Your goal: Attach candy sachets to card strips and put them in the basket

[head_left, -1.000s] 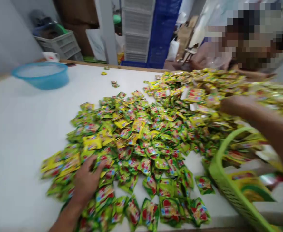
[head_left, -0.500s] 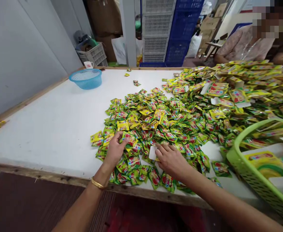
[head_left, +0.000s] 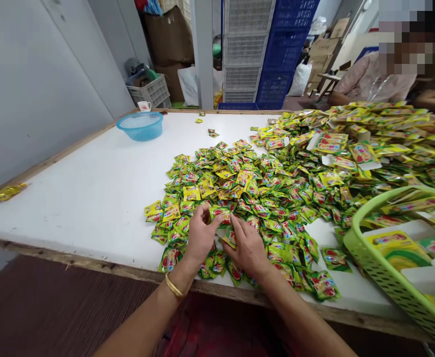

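My left hand (head_left: 201,233), with a gold bangle at the wrist, pinches a small green and red packet (head_left: 220,215) between thumb and fingers. Close against it on the right, my right hand (head_left: 246,244) is closed on a small box (head_left: 229,237) with a yellow-green printed face. The fingertips of both hands nearly meet at the packet. Around and under them spreads a pile of small green and yellow packets (head_left: 265,198) on the white table (head_left: 91,183). My right fingers partly cover the box.
At the right front stands a green basket (head_left: 362,233) holding printed boxes. A heap of yellow boxes (head_left: 381,119) lies behind it, with a person (head_left: 369,79) beyond. A blue basket (head_left: 141,130) and a cup (head_left: 144,106) are at the back left. Stacked crates (head_left: 247,49) stand behind the table.
My left hand has moved right with its packet, and my right hand has moved slightly left with the box. The hands are now together. The camera view has shifted a little.
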{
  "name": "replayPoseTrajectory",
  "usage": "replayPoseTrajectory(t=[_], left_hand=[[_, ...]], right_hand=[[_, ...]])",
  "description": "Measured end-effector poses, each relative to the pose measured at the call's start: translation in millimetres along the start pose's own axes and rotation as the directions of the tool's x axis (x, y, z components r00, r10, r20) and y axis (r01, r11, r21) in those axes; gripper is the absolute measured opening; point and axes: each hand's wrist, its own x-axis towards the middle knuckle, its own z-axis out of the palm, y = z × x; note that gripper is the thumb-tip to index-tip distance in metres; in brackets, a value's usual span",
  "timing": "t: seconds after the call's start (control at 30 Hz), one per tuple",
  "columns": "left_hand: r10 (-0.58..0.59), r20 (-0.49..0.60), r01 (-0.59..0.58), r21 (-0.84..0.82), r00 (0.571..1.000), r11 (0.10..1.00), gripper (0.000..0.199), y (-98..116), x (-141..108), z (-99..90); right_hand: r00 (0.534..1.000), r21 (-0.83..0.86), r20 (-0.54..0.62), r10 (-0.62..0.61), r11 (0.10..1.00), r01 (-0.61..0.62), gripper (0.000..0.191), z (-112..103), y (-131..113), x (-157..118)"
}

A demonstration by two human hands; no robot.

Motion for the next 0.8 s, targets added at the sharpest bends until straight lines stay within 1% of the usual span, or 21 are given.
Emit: replayPoseTrajectory(t=[0.07,0.17,0.23,0.3,0.43,0.57,0.6,0.7,0.73,0.77,0.8], left_hand=[[0.03,0.019,-0.032,0.108,0.999,0.994,0.023,-0.3,-4.3,-0.6],[0.068,0.107,-0.096,0.28,0.992,0.955,0.031,5.5,-8.5,-2.6],[0.076,0.193,-0.147,0.389,0.978,0.909,0.027,12.6,-8.1,-3.9],[0.05,0.269,-0.171,0.45,0.962,0.877,0.022,19.8,-5.2,-4.9],[-0.016,0.421,-0.217,0.498,0.907,0.84,0.023,27.2,5.7,-5.8],[-0.085,0.5,-0.235,0.542,0.862,0.806,0.021,28.7,18.3,-4.7],[-0.092,0.529,-0.247,0.535,0.843,0.808,0.02,29.7,20.4,-4.3],[-0.096,0.633,-0.305,0.494,0.768,0.814,0.018,34.3,21.1,-1.6],[-0.104,0.645,-0.314,0.499,0.757,0.808,0.018,35.5,19.2,0.1],[-0.109,0.635,-0.314,0.515,0.765,0.797,0.018,36.0,16.3,2.2],[-0.098,0.602,-0.312,0.537,0.792,0.783,0.019,35.7,12.7,4.6]], right_hand=[[0.999,0.013,-0.036,0.025,1.0,-0.024,0.072,1.8,2.8,-0.1],[1.0,0.021,-0.009,0.012,1.0,-0.012,0.068,-1.9,7.2,0.0],[1.0,0.029,0.0,-0.002,1.0,0.002,0.063,-3.6,8.7,-0.4],[1.0,0.039,-0.01,0.001,0.999,0.0,0.062,-2.8,9.0,-1.1],[0.999,0.041,-0.032,0.017,0.999,-0.015,0.072,2.4,8.9,-2.5],[1.0,0.016,-0.011,-0.018,1.0,0.018,0.075,4.8,8.2,-4.2],[1.0,0.014,-0.013,-0.025,1.0,0.025,0.075,4.8,7.8,-4.6],[0.998,0.023,-0.058,-0.028,0.999,0.029,0.077,5.0,6.8,-5.2],[0.997,0.028,-0.071,-0.028,0.999,0.03,0.077,5.2,6.7,-5.1],[0.997,0.033,-0.079,-0.027,0.999,0.029,0.077,5.5,6.9,-4.9],[0.997,0.036,-0.078,-0.026,0.999,0.029,0.078,5.7,7.3,-4.6]])
